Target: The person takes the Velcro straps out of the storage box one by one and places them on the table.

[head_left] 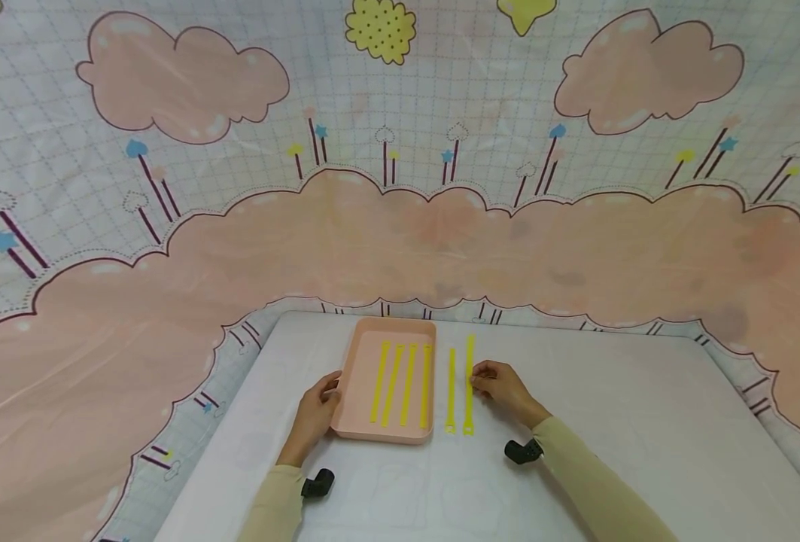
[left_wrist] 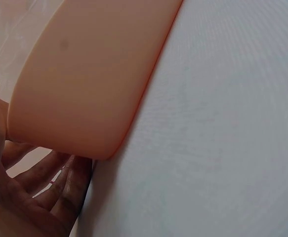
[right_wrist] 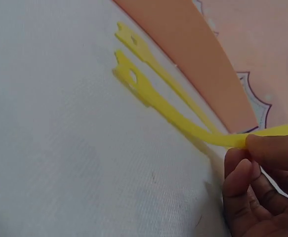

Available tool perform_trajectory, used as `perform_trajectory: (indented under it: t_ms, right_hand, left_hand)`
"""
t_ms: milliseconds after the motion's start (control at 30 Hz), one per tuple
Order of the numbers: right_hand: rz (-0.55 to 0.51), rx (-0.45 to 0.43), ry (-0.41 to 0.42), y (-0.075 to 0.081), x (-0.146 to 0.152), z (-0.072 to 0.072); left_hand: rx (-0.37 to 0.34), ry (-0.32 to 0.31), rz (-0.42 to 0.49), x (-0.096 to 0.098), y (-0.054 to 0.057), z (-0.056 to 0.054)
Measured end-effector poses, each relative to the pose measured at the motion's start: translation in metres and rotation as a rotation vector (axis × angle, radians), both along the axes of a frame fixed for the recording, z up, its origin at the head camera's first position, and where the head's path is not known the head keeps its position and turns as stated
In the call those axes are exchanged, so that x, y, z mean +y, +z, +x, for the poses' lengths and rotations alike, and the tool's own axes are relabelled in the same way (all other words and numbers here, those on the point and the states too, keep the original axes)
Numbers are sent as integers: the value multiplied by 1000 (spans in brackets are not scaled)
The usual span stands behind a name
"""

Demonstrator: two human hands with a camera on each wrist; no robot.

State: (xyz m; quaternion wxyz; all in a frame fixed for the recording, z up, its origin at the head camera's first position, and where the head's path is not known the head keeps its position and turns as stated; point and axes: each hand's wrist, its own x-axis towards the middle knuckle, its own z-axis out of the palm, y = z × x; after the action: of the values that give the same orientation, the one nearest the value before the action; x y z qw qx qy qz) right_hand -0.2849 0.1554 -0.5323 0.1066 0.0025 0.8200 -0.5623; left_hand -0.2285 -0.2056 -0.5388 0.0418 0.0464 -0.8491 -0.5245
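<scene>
A shallow peach tray (head_left: 400,329) lies on the white table, with several yellow strap ties side by side inside it. My left hand (head_left: 317,412) holds the tray's left side; in the left wrist view its fingers (left_wrist: 50,173) curl about the tray's edge. Right of the tray, my right hand (head_left: 506,388) pinches one yellow strap tie (right_wrist: 171,116) between thumb and fingertips. That strap bends upward toward the pinch, its slotted head end near the tabletop. Another yellow strap tie (head_left: 451,388) lies between it and the tray, parallel to the tray's right wall.
The white table (head_left: 643,421) extends to both sides and toward me. Behind it hangs a peach-and-white patterned cloth (head_left: 427,248). A small black device sits at each wrist.
</scene>
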Motion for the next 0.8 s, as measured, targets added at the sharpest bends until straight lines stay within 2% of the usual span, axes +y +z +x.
perform_trajectory:
  t_ms: [233, 500, 800]
  right_hand:
    - [35, -17, -1, -3, -1, -2]
    - [91, -9, -58, -5, -4, -4]
    - [58, -24, -80, -8, -3, -5]
  left_hand:
    - [-6, -6, 13, -1, -2, 0]
    - [-1, -9, 7, -1, -1, -1]
    - [4, -11, 11, -1, -1, -2]
